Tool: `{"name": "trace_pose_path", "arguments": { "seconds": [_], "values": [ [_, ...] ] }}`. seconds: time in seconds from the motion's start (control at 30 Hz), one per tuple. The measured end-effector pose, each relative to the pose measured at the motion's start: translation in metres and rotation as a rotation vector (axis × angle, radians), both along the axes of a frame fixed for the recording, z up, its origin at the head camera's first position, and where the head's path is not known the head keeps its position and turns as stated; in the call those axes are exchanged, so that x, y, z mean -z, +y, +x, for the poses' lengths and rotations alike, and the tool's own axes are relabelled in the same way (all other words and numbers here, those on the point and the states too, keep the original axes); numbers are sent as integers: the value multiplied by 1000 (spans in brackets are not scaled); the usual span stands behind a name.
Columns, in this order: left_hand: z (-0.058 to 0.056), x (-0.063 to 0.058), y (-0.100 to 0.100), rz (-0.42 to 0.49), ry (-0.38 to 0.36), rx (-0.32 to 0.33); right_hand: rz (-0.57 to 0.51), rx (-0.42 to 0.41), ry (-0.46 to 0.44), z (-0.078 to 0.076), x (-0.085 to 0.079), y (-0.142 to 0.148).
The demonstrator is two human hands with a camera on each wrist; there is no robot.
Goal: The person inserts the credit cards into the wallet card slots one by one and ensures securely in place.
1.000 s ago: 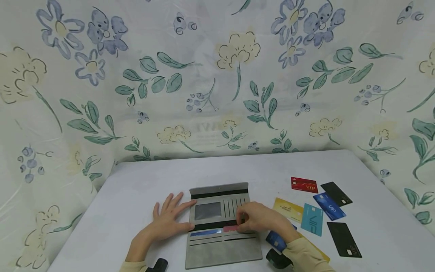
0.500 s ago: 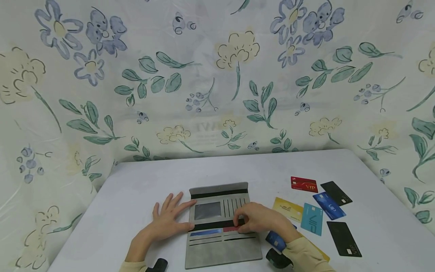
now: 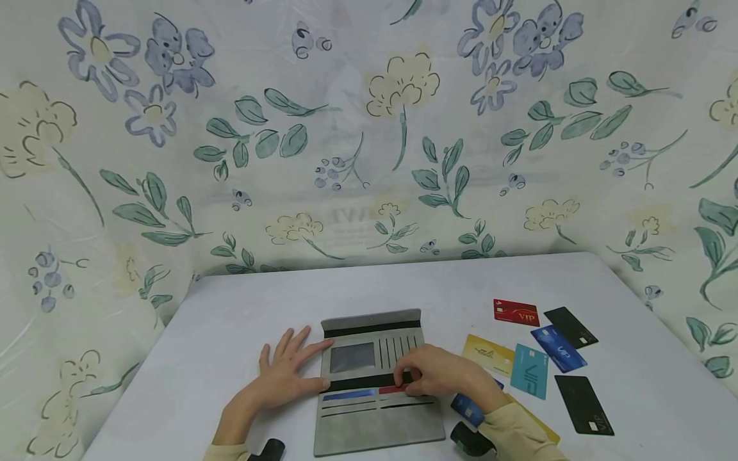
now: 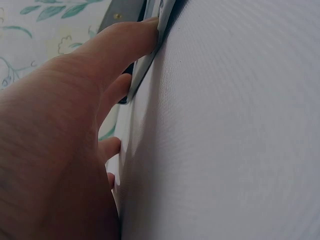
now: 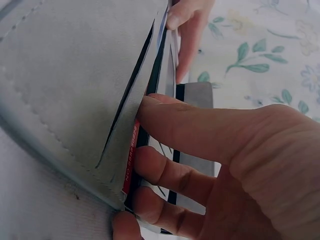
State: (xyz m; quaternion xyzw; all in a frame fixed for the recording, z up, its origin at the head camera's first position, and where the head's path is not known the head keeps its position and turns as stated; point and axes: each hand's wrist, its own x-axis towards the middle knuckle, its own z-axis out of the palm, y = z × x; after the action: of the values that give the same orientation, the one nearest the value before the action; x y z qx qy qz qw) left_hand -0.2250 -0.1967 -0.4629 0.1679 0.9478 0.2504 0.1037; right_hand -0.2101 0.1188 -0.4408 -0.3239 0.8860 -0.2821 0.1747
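Note:
A grey wallet lies unfolded on the white table, showing card slots and a clear window. My left hand rests spread at its left edge; in the left wrist view the thumb and a finger touch that edge. My right hand pinches a red card whose top strip shows above the upper right slot. In the right wrist view, the thumb presses at the slot beside the red card, with curled fingers on the other side. A blue card sits in the slot to its left.
Right of the wallet lie loose cards: a red one, yellow, teal, blue and black ones. Another blue card lies partly under the right wrist. A floral curtain hangs behind the table.
The right fingers have shifted slightly left along the red card's top, and less of the card shows above the slot. My left hand and the wallet have stayed still.

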Motion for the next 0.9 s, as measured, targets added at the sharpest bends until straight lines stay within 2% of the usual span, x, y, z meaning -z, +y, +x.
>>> {"name": "trace_pose_path", "arguments": {
  "seconds": [0.17, 0.4, 0.6, 0.9],
  "values": [
    [0, 0, 1, -3, -6, 0, 24, 8, 5, 1, 0, -1],
    [0, -1, 1, -4, -2, -2, 92, 1, 57, 2, -2, -4],
    [1, -1, 1, -3, -3, -4, 85, -1, 71, 4, -1, -5],
    [-2, 1, 1, 9, 15, -3, 55, 4, 44, 4, -3, -4]
  ]
}}
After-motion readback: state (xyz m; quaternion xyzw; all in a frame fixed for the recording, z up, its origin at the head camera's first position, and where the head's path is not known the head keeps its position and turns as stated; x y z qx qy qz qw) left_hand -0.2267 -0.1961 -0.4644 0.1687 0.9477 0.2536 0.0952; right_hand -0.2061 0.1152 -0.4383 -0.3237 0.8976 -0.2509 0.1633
